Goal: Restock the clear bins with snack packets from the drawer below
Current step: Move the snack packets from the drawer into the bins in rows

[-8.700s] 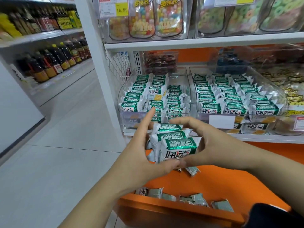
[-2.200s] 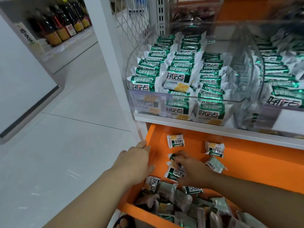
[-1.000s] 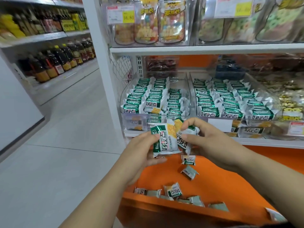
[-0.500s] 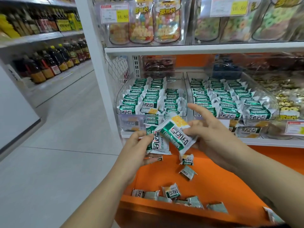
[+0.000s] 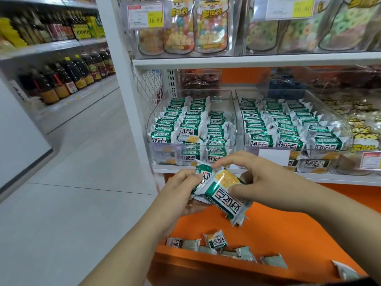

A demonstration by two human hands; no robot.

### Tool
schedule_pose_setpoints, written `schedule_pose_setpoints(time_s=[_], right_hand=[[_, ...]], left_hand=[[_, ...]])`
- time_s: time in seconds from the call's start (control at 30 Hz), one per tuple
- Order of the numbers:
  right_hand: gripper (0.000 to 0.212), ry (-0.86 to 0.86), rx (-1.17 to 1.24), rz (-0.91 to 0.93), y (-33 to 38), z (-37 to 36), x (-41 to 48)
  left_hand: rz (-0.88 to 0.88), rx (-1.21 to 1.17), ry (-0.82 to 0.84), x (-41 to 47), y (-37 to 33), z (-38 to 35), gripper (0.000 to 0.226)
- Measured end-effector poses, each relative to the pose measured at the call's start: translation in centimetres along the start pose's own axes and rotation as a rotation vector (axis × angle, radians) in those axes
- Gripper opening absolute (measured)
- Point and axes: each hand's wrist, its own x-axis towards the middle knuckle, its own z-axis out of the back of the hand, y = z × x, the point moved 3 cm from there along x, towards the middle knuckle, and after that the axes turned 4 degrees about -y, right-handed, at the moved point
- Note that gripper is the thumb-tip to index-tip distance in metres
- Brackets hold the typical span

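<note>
Head view: left hand (image 5: 181,195), right hand (image 5: 266,182) pinch snack packets (image 5: 223,193); price tag (image 5: 146,16) reads 16.80.

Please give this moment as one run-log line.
left hand: grips packets | right hand: grips top packet | place: above orange drawer, before clear bins

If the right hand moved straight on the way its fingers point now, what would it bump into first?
The right hand points leftward, so it would likely press the snack packets it pinches into the left hand, whose fingertips hold them from the other side. Depth is unclear.
</note>
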Motion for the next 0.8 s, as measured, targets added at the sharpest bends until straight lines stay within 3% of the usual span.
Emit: schedule_pose_setpoints(time_s=[0.13, 0.27, 0.37, 0.5, 0.67, 0.73, 0.8], right_hand=[[0.026, -0.120, 0.266, -0.073, -0.6, 1.1, 0.3], [0.039, -0.189, 0.570, -0.132, -1.6, 0.9, 0.7], [0.042, -0.183, 0.500, -0.084, -2.0, 0.0, 1.1], [0.048, -0.230, 0.396, -0.058, -1.8, 0.1, 1.0], [0.039, -0.269, 0.141, -0.069, -1.5, -0.3, 0.8], [0.052, -0.242, -0.005, -0.054, -1.6, -0.5, 0.9], [0.080, -0.151, -0.079, 0.012, -1.3, -0.9, 1.1]], left_hand=[[0.030, -0.050, 0.036, -0.2, -0.2, 0.3, 0.024], [0.056, -0.085, 0.081, -0.4, -0.7, 0.1, 0.026], [0.049, -0.075, 0.118, -0.6, -0.8, -0.2, 0.030], [-0.008, -0.044, 0.142, -0.7, -1.0, 0.1, 0.056], [-0.203, 0.345, 0.098, -0.9, -1.4, 1.0, 0.063], [-0.279, 0.448, 0.071, -1.1, -1.9, 1.5, 0.060], [-0.338, 0.568, 0.065, -1.2, -2.2, 1.7, 0.062]])
